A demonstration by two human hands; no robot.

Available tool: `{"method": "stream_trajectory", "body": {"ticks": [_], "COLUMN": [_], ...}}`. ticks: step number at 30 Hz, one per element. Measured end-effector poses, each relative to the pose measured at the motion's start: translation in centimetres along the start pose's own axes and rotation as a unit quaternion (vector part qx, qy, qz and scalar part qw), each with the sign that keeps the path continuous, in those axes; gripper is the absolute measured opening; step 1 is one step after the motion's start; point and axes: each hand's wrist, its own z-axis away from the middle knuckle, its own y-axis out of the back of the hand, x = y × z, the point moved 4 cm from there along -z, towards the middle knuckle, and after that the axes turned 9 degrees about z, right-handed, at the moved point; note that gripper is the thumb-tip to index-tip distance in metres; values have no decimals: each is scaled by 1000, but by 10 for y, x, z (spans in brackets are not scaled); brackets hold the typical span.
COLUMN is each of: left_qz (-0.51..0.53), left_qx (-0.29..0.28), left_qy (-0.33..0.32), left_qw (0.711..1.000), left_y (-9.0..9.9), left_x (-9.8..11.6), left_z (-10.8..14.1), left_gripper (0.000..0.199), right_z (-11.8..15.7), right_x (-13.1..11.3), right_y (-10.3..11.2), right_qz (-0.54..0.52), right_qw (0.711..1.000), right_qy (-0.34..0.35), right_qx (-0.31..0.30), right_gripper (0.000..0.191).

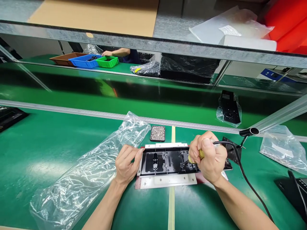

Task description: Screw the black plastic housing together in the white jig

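Note:
A long black plastic part (170, 161) lies in a white fixture (165, 181) on the green table. My left hand (128, 163) rests at the part's left end, fingers curled and pressed together against its edge. My right hand (209, 156) is wrapped round a yellow-handled tool (200, 156) with a black cable. The tool's dark tip points down and left at the part, right of its middle. The part's right portion is mostly hidden behind my right hand. Just behind the fixture is a small black tray (157, 133) of tiny metal pieces.
A clear plastic bag (88, 169) covers the left side. The black cable (247, 179) runs down the right. A bagged black part (229, 107) and a bag of small pieces (284, 148) lie right. Overhead is a metal shelf (134, 43). Beyond, a person's hand (109, 53) is over bins.

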Motion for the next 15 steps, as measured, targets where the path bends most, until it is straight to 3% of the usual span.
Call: {"method": "stream_trajectory", "body": {"ticks": [7,15], "left_qz": [57,141], "left_qx": [-27,-151], "left_qy": [-43,-11], "left_qw": [997,978], "left_y": [-4,-25], "left_x": [17,29], "left_z": [-7,-31], "left_gripper": [24,12], "right_z": [1,0], "right_x": [2,2], "right_y": [0,0], "right_qz": [-9,-26], "right_qw": [1000,1000], "right_qy": [-1,-2], "right_qx": [-3,-10], "right_gripper": [32,29]}}
